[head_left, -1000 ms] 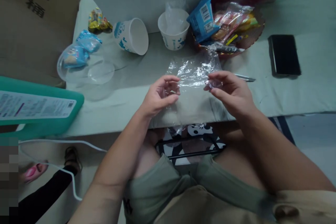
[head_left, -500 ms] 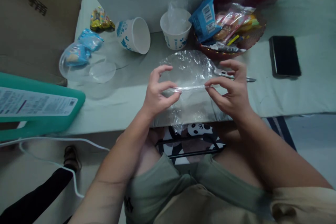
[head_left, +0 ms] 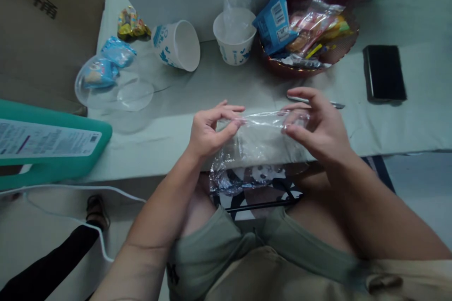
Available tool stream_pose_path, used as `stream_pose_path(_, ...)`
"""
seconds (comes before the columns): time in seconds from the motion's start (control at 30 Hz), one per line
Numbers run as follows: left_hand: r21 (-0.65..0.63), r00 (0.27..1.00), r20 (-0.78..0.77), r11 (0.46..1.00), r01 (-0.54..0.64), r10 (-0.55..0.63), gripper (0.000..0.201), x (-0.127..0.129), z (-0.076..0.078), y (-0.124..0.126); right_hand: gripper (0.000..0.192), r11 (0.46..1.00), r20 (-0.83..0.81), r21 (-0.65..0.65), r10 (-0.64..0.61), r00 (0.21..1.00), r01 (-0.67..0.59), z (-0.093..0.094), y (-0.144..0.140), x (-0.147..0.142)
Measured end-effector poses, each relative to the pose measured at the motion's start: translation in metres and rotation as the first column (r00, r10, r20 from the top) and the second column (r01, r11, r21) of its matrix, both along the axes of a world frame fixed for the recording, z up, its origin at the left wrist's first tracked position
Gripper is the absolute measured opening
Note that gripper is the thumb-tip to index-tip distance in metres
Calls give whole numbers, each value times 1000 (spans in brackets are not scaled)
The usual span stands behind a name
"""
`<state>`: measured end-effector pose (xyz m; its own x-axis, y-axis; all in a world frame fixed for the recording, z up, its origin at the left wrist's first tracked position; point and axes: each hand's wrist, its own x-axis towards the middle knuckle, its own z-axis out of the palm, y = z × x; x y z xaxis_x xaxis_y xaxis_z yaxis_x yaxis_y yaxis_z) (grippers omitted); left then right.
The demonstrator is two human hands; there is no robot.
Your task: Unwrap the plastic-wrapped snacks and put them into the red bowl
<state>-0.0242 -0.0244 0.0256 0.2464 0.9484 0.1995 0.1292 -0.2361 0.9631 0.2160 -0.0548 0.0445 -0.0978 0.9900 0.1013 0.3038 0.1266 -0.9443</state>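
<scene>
Between my hands, over the table's front edge, a clear plastic bag [head_left: 263, 138] hangs crumpled and see-through. My left hand [head_left: 215, 129] pinches the bag's upper left edge between thumb and fingers. At the upper right edge, my right hand [head_left: 314, 122] has thumb and forefinger on the film, and its fingers show partly through the plastic. A slim metal tool, perhaps a utility knife [head_left: 337, 105], lies on the cloth behind my right hand, which hides most of it.
Two paper cups, one tipped over [head_left: 178, 46] and one upright [head_left: 235, 37], stand before a white box. Also here are a snack bowl [head_left: 300, 70], a black flat case [head_left: 384, 74], clear plastic lids [head_left: 136, 95], snack packets [head_left: 118, 51] and a green jug [head_left: 100, 131]. Someone's sandaled foot [head_left: 98, 211] is at lower left.
The bag's far part, spread out behind my hands before, now hangs down toward my lap. My right hand has shifted slightly right, its fingers now partly behind the film.
</scene>
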Motion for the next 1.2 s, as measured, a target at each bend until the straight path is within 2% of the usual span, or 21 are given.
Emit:
stream_pose_path(0.07, -182, 993, 114, 983, 14, 7, 28, -1, -1, 2, 50, 994, -8, -51, 96, 995, -96, 0, 3, 0)
stream_pose_path(0.17, -427, 958, 279, 903, 57, 72, 38, -4, -2, 8, 25, 967, -65, -191, 158, 985, -167, -4, 6, -5)
stream_pose_path(0.23, -524, 913, 401, 835, 165, 71, 55, -6, -5, 12, 28, 952, -192, -276, 78, 978, -130, -9, 8, -11)
stream_pose_path(0.3, -580, 885, 465, 757, 301, 3, 67, -6, -8, 15, 32, 934, -318, -346, -32, 947, -85, -16, 10, -16)
stream_pose_path(0.37, -628, 912, 403, 703, 333, -73, 62, -5, -11, 17, 34, 918, -339, -392, -81, 937, -62, -22, 13, -17)
stream_pose_path(0.4, -646, 937, 338, 701, 301, -90, 53, -4, -12, 17, 33, 915, -301, -400, -72, 951, -57, -24, 15, -16)
stream_pose_path(0.47, -655, 975, 209, 729, 197, -75, 35, -3, -12, 17, 31, 918, -192, -391, -20, 981, -57, -27, 17, -11)
stream_pose_path(0.53, -643, 990, 124, 754, 132, -68, 26, -5, -12, 18, 29, 926, -120, -370, 32, 992, -75, -28, 18, -5)
stream_pose_path(0.6, -621, 990, 97, 771, 144, -106, 27, -10, -11, 19, 30, 933, -124, -347, 55, 991, -96, -29, 19, 1)
stream_pose_path(0.67, -585, 985, 134, 793, 170, -112, 31, -15, -10, 20, 34, 939, -179, -327, 53, 982, -110, -29, 19, 4)
stream_pose_path(0.73, -549, 976, 206, 818, 171, -65, 30, -21, -9, 22, 35, 942, -259, -314, 33, 965, -116, -29, 19, 5)
stream_pose_path(0.83, -511, 964, 265, 844, 162, -24, 17, -27, -8, 25, 23, 944, -339, -308, 3, 941, -114, -26, 20, 6)
stream_pose_path(0.87, -497, 965, 260, 852, 166, -37, 20, -28, -9, 26, 21, 946, -345, -302, 7, 939, -118, -25, 20, 6)
stream_pose_path(0.97, -419, 988, 116, 897, 142, -103, 30, -29, -17, 28, 28, 958, -235, -265, 41, 971, -105, -25, 21, 5)
stream_pose_path(1.03, -343, 993, -2, 932, 113, -121, 22, -27, -23, 30, 22, 970, -117, -241, 6, 993, -34, -27, 21, 0)
stream_pose_path(1.1, -233, 998, -59, 973, 13, -27, 27, -24, -28, 30, 41, 969, -93, -242, -82, 992, 57, -30, 22, -6)
stream_pose_path(1.13, -151, 993, -74, 984, -97, 87, 32, -22, -28, 30, 50, 963, -115, -252, -125, 985, 93, -31, 22, -10)
stream_pose_path(1.17, -50, 970, -87, 971, -233, 228, 34, -19, -28, 28, 52, 957, -135, -265, -155, 979, 115, -30, 22, -13)
stream_pose_path(1.2, 56, 928, -100, 933, -356, 360, 32, -16, -26, 25, 47, 954, -138, -270, -172, 975, 130, -29, 22, -16)
